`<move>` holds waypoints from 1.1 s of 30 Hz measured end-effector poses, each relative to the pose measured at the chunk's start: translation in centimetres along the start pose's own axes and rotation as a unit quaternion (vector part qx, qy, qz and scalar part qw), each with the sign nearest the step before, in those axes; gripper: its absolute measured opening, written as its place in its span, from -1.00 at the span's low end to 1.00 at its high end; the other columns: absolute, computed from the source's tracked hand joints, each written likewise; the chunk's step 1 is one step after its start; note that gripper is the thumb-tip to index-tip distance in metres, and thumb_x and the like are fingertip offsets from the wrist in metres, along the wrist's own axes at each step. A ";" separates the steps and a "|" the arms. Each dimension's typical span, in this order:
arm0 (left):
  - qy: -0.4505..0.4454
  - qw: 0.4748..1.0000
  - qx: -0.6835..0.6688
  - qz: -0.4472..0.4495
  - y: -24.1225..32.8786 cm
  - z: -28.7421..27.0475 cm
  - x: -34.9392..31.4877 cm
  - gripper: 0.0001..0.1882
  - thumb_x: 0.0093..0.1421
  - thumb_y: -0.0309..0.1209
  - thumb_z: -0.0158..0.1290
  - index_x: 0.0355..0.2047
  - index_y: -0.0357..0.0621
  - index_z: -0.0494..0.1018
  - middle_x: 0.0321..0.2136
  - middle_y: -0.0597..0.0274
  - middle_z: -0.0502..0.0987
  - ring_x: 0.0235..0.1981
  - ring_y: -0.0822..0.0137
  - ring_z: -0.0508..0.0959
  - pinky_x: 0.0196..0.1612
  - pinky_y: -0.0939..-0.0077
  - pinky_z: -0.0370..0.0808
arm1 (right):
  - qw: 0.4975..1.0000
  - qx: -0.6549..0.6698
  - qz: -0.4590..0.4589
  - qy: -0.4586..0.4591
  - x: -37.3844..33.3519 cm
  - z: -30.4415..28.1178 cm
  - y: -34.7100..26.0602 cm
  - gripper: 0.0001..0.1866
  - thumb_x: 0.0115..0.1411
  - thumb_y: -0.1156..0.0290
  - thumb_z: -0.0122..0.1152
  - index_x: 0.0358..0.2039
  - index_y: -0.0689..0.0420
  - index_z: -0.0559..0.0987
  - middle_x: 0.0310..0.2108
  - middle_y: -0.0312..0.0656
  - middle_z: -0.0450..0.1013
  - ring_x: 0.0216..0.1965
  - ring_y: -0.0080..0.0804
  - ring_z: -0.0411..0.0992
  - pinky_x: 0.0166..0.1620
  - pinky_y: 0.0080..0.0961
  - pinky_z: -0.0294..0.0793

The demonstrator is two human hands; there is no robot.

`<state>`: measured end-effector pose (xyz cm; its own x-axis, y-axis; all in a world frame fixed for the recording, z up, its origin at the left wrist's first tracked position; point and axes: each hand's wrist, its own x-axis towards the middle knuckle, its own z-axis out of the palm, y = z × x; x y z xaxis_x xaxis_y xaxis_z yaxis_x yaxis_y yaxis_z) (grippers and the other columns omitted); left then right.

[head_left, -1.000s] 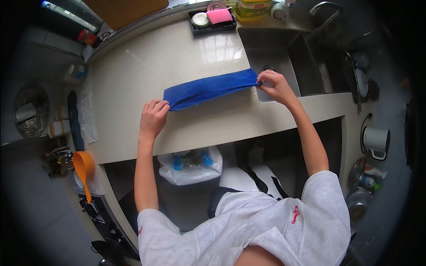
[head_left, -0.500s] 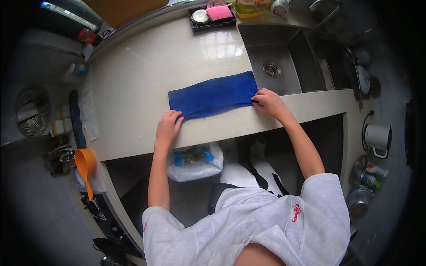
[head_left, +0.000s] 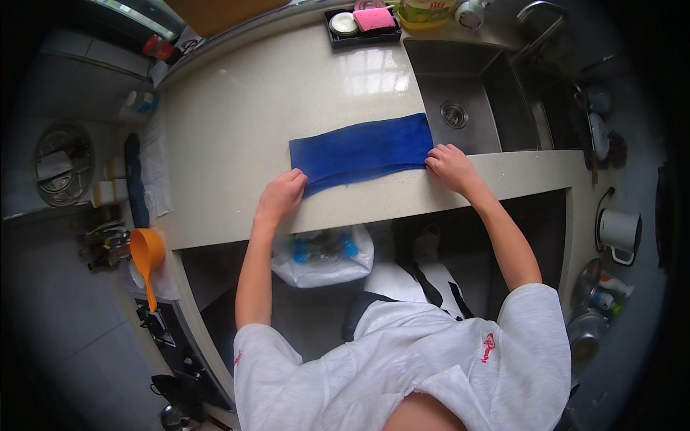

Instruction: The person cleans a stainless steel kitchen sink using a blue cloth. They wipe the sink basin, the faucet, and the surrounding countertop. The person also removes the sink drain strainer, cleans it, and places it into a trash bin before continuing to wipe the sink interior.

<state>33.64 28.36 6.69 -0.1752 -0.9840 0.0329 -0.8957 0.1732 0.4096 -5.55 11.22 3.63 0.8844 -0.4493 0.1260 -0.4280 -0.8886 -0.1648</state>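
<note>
A blue cloth (head_left: 359,149), folded into a long strip, lies flat on the pale countertop (head_left: 230,158) beside the sink. My left hand (head_left: 282,194) is closed with its fingertips on the cloth's near left corner. At the near right corner my right hand (head_left: 453,171) pinches the cloth's edge, close to the sink's near left corner. A slight overlap of layers shows along the near edge between the hands.
A steel sink (head_left: 496,100) with a faucet (head_left: 539,21) is at the right. At the back stands a black tray (head_left: 359,39) with a pink sponge (head_left: 374,19). An orange ladle (head_left: 147,251) is at the left, a white kettle (head_left: 619,228) at the right. Below hangs a white plastic bag (head_left: 323,271).
The whole view has shifted, so the counter and sink sit farther right. Against the cloth, my left hand has slid a little outward to the left. My right hand keeps its corner.
</note>
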 end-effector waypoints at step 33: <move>-0.002 0.991 0.104 0.089 -1.0 0.9 -3.6 -0.79 0.04 -0.55 0.01 -0.26 -0.16 0.45 -0.19 0.21 0.54 -0.26 0.23 0.56 -0.25 0.35 0.49 | 0.990 -0.079 -0.107 -0.042 0.6 -0.3 0.0 -0.93 -0.10 0.43 0.15 -0.64 0.11 0.47 -0.57 -0.27 0.39 -0.40 -0.31 0.43 -0.30 -0.44 0.43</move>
<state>34.77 31.73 5.40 -0.3393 -0.9370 0.0838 -0.9152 0.3494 0.2009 -5.10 10.93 3.96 0.9675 -0.2458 0.0591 -0.2469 -0.9690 0.0122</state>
